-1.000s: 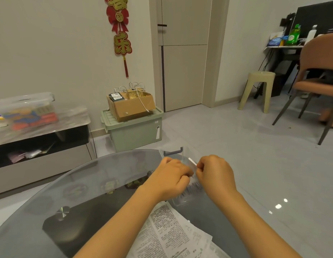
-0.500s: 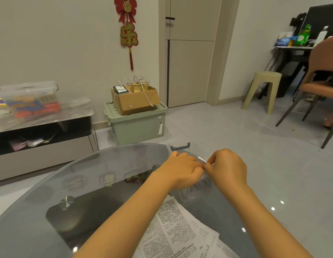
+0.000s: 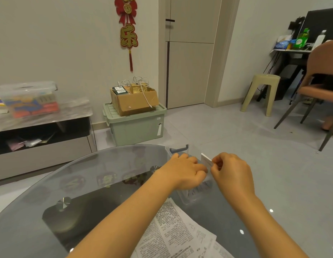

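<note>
A see-through box (image 3: 197, 192) sits at the far right edge of the round glass desk (image 3: 87, 183). It is close to the rim, so it could slip off if it got a hard push. A blue handle (image 3: 178, 148) shows at the far end of the box.

The left hand (image 3: 182, 172) lies on top of the box with its fingers bent. I think it is there to hold the box down so it does not slide on the smooth glass. The tips of those fingers are hidden, so I cannot tell if they pinch anything.

The right hand (image 3: 230, 170) is just beside the left one, above the right side of the box. Its fingers (image 3: 216, 162) are pressed together and pinch a small white card (image 3: 206, 159) by one end. The card sticks up and leans toward the far side, between the two hands. It is held by its end so the rest stays free, which looks handy for sliding it into or out of the box. I cannot tell which way it is going.

Some printed papers (image 3: 173, 226) lie flat near the front edge of the desk, partly under the left arm. They touch the near end of the box or lie just beside it. They look like sheets that came with the things in the box.

The next move needs a soft touch, since the card is thin and could bend.
</note>
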A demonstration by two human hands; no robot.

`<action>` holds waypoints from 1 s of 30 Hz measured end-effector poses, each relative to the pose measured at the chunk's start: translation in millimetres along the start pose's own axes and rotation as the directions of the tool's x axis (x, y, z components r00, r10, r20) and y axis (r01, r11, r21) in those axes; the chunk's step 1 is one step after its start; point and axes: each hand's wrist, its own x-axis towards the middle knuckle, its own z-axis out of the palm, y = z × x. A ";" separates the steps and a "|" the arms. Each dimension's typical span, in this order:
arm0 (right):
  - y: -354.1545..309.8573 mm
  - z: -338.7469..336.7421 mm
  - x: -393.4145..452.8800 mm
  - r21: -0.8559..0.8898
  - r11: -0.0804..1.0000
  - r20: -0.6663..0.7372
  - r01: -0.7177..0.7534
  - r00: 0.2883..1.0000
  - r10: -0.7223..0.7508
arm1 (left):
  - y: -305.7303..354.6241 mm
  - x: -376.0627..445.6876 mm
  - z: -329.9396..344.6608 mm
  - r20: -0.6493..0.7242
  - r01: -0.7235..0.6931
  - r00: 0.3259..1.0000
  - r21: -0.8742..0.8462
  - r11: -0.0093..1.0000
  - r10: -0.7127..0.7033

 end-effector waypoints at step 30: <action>18.2 -4.4 13.9 0.073 0.996 0.387 0.060 0.918 -0.084 | -0.5 -0.9 9.5 -0.067 -0.043 0.997 0.055 0.998 0.047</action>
